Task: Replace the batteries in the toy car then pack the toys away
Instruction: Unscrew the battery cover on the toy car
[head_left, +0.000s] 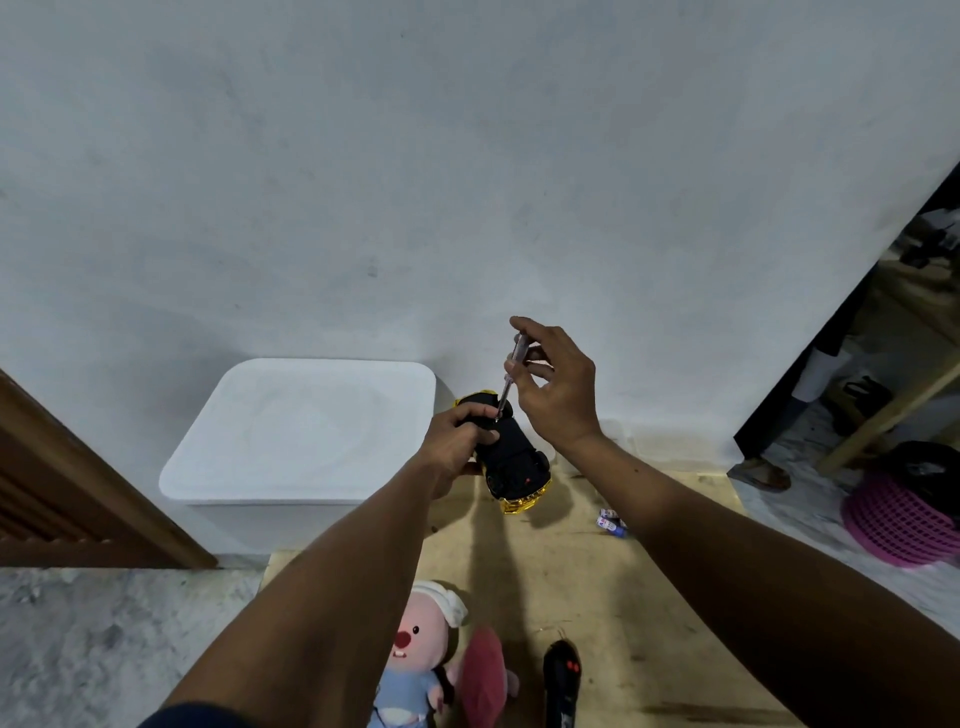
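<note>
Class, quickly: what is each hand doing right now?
Left hand: grips the toy car, underside up.
Right hand: pinches the screwdriver, tip down.

Toy car (511, 462): gold body, black underside up, raised off floor (613, 597). Batteries (610, 522) on floor, car's 4 o'clock. Plush (415, 654), remote (562, 680) at 6.

light: dim, even, cool grey on the wall (467, 182) | shadows: soft dark streaks across the wooden board (623, 623) | edges: wide-angle bending, wooden door frame (119, 493) leaning | focus: right hand (558, 389) slightly smeared, overall soft
</note>
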